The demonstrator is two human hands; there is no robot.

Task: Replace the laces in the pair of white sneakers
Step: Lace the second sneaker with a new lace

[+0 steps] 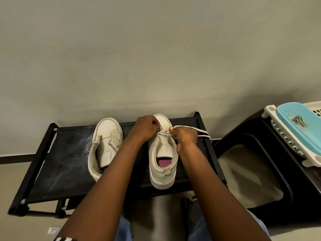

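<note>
Two white sneakers stand on a black fabric shoe rack, toes toward the wall. The left sneaker has no lace in its eyelets and its tongue lies loose. The right sneaker has a white lace threaded near its toe end, with loose ends trailing off to the right. My left hand pinches the lace at the left side of the lowest eyelets. My right hand grips the lace on the right side of the eyelets. A purple insole shows inside the right sneaker.
A black bin with a pale liner stands to the right of the rack. On it rests a white basket with a light blue lid. A grey wall rises just behind the rack. My knees in blue jeans are below the rack's front edge.
</note>
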